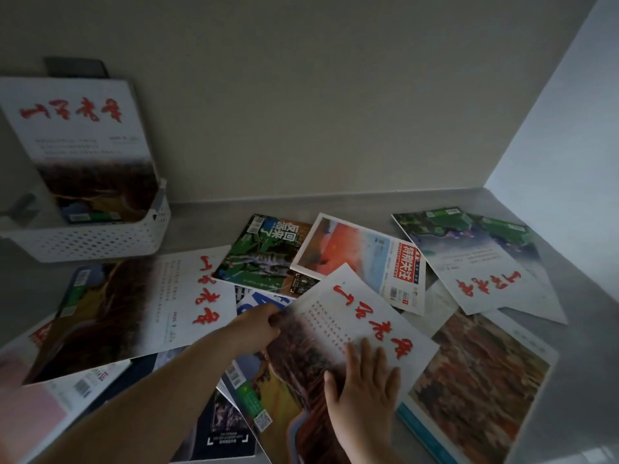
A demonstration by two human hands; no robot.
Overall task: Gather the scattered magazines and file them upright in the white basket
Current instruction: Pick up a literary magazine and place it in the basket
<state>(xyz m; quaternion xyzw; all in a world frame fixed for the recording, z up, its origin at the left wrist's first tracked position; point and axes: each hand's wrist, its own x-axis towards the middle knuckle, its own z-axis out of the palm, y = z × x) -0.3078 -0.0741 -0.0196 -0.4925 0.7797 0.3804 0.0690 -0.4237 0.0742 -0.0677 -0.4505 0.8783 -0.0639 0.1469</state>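
Note:
Several magazines lie scattered on a grey table [576, 346]. At the back left stands the white basket [100, 239] with one magazine [80, 135] upright in it, leaning against the wall. In front of me lies a white magazine with red calligraphy [341, 326]. My left hand [258, 326] pinches its left edge. My right hand [365, 386] rests flat on its cover, fingers spread. A similar magazine [134, 316] lies to the left, a green-covered one [264, 256] and a red-and-white one [365, 262] behind.
Another white magazine [482, 259] lies at the back right and a reddish-brown cover [479, 380] at the right. A pink-covered one [30, 406] and dark ones sit near the front left. The wall runs behind the table, and a side wall to the right.

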